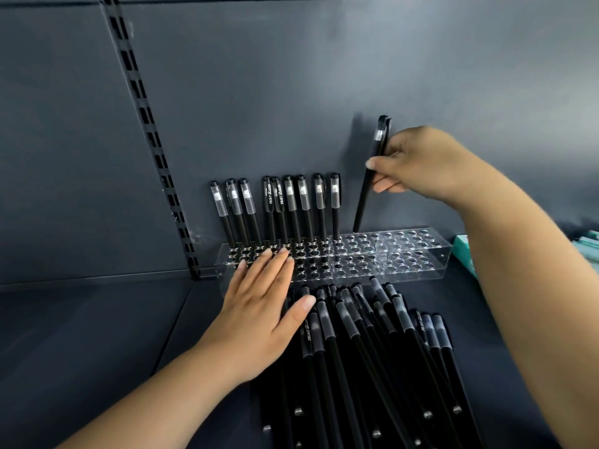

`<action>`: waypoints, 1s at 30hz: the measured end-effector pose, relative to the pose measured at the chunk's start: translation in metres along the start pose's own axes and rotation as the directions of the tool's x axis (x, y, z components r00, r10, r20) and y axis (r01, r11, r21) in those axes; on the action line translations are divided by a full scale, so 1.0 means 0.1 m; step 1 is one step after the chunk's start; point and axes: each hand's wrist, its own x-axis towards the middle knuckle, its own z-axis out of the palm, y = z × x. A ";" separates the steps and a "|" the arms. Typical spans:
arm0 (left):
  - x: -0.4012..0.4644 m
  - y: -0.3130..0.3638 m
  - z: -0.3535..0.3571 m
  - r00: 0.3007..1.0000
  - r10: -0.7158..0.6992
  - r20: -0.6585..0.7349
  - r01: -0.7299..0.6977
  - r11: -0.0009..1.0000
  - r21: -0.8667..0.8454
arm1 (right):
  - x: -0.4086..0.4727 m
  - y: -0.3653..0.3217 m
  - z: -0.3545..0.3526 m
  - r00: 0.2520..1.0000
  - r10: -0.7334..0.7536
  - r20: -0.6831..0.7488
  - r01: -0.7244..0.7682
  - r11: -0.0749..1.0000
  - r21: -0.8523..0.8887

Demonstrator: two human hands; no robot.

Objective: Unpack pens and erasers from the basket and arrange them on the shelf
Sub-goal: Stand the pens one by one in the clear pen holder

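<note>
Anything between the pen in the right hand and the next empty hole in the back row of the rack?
Nothing visible. The pen held by the right hand hangs tip-down just above the clear rack, beside the last standing pen; the holes beneath look empty.

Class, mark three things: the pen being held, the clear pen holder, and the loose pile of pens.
held pen (pixel 369 186), head view, mid barrel.
clear pen holder (pixel 418 254), head view, empty right section.
pile of pens (pixel 366 351), head view, middle of heap.

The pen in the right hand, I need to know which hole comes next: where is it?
In the head view, right of centre: the pen is tilted, its tip just above the clear rack, beside the last standing pen.
</note>
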 end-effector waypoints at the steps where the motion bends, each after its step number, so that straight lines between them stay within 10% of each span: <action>1: 0.00 0.00 0.00 1.000 0.001 0.008 -0.001 1.000 0.007 | 0.03 0.03 0.04 1.000 0.011 0.008 -0.011 1.000 -0.011; 15: -0.01 0.02 -0.01 0.999 -0.005 0.037 0.005 1.000 0.010 | 0.11 0.27 0.34 0.948 0.138 0.288 -0.142 0.990 -0.005; 25: 0.04 0.05 0.03 1.000 -0.007 0.006 0.007 1.000 -0.010 | 0.04 0.33 0.43 0.957 0.138 0.257 -0.111 0.987 -0.116; 30: 0.00 0.08 -0.08 0.974 -0.066 -0.215 -0.007 0.946 -0.323 | -0.22 0.24 0.32 0.996 0.059 0.060 -0.037 0.948 -0.317</action>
